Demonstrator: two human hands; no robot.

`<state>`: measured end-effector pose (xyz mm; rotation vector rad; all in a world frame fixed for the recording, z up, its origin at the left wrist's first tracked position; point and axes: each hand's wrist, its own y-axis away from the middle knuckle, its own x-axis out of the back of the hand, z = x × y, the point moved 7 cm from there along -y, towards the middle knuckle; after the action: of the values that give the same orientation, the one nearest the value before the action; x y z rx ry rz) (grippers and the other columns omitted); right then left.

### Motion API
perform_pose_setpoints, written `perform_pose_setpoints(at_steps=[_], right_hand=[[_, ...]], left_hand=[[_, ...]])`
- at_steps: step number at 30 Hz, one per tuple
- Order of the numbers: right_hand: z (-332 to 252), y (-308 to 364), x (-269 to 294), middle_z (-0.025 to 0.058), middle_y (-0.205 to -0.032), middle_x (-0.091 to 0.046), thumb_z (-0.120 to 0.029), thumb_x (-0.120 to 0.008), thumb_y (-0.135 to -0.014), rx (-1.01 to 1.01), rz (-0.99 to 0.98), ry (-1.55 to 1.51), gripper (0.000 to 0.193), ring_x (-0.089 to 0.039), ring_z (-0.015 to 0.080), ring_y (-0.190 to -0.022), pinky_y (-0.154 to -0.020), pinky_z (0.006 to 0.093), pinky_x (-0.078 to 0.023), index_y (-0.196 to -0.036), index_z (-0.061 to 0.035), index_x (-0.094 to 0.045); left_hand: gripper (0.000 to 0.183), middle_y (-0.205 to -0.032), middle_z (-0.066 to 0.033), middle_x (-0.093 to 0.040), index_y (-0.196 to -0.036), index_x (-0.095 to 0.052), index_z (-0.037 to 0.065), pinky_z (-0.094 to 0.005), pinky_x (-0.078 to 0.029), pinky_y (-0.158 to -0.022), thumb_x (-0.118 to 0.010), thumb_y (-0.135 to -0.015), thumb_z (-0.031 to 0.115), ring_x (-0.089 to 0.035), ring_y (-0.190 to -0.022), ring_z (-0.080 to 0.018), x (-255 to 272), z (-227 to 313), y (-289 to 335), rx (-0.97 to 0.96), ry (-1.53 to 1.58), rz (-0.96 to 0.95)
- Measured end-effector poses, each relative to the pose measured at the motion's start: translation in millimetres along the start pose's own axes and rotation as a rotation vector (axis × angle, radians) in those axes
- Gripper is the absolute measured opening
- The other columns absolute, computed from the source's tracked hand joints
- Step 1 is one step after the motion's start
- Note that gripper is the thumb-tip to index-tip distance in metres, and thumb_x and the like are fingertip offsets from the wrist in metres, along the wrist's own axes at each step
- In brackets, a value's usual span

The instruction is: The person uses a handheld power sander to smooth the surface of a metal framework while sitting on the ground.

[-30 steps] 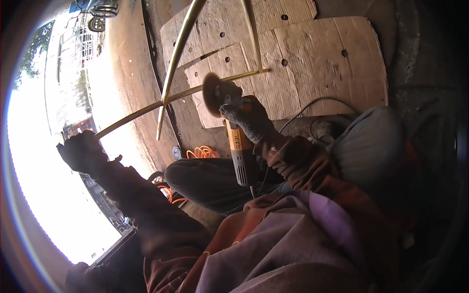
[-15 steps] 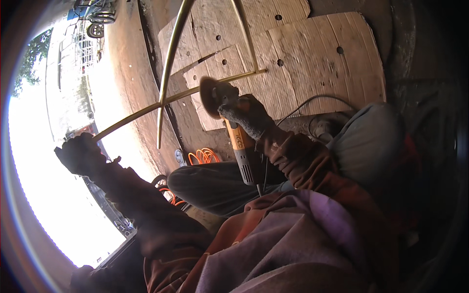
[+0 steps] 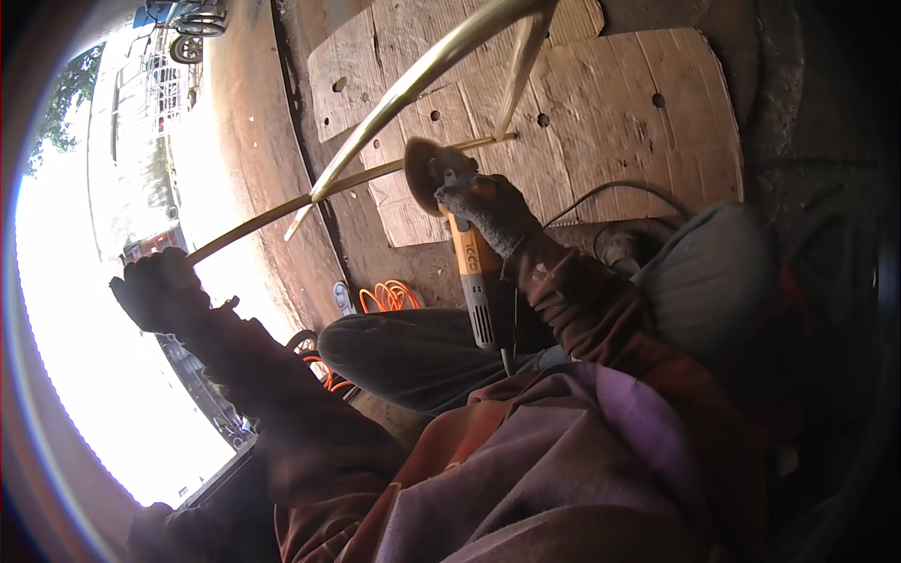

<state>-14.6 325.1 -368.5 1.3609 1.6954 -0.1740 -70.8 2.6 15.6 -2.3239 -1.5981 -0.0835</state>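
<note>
My left hand (image 3: 161,293), in a dark glove, is closed round the left end of a thin brass-coloured metal rod. That rod belongs to a metal frame (image 3: 404,89) whose thicker curved bars cross it and rise toward the top of the view. An orange and grey angle grinder (image 3: 467,258) is in my gloved right hand (image 3: 493,214), which grips it close to its head. Its round brown disc (image 3: 421,176) is at the rod, right of where the curved bar crosses; whether they touch I cannot tell.
Flat cardboard sheets (image 3: 619,122) with holes lie on the floor beyond the frame. A coiled orange hose (image 3: 389,296) is past my knee (image 3: 375,352). The grinder's dark cable runs down by my lap, and another cable (image 3: 610,188) curves over the cardboard's near edge.
The frame has turned about its rod, so the curved bars now lean right and lower. The grinder and my right hand have shifted slightly right along the rod. My left hand keeps its hold.
</note>
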Motion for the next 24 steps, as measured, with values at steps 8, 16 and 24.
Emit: perform_pose_setpoints(at_steps=[8, 16, 24], right_hand=[[20, -12, 16, 0.0040, -0.085, -0.072, -0.032, -0.076, -0.081, 0.023, 0.036, 0.070, 0.030, -0.068, 0.0133, -0.077, -0.073, 0.0271, -0.053, -0.095, -0.0051, -0.074], [33, -3, 56, 0.0056, -0.089, -0.071, -0.032, -0.076, -0.081, -0.248, 0.291, 0.075, 0.033, -0.067, 0.0136, -0.078, -0.074, 0.0271, -0.053, -0.098, -0.0041, -0.073], [33, -12, 53, 0.0028, -0.079, -0.070, -0.029, -0.078, -0.079, -0.158, 0.252, 0.156, 0.029, -0.065, 0.0136, -0.070, -0.067, 0.0282, -0.051, -0.094, -0.0054, -0.074]], left_hand=[[0.027, -0.061, -0.0041, -0.048, -0.072, -0.048, 0.009, -0.0360, -0.037, -0.045, -0.039, -0.096, 0.017, -0.045, -0.046, -0.0186, -12, 0, -1, 0.288, 0.366, -0.080], [0.024, -0.059, -0.0044, -0.045, -0.073, -0.049, 0.009, -0.0346, -0.037, -0.046, -0.042, -0.096, 0.015, -0.045, -0.047, -0.0178, 11, 1, 11, 0.151, 0.638, 0.221], [0.027, -0.060, -0.0022, -0.046, -0.063, -0.047, 0.011, -0.0337, -0.041, -0.054, -0.049, -0.090, 0.011, -0.047, -0.052, -0.0188, 37, 28, -9, -0.041, -0.002, 0.019]])
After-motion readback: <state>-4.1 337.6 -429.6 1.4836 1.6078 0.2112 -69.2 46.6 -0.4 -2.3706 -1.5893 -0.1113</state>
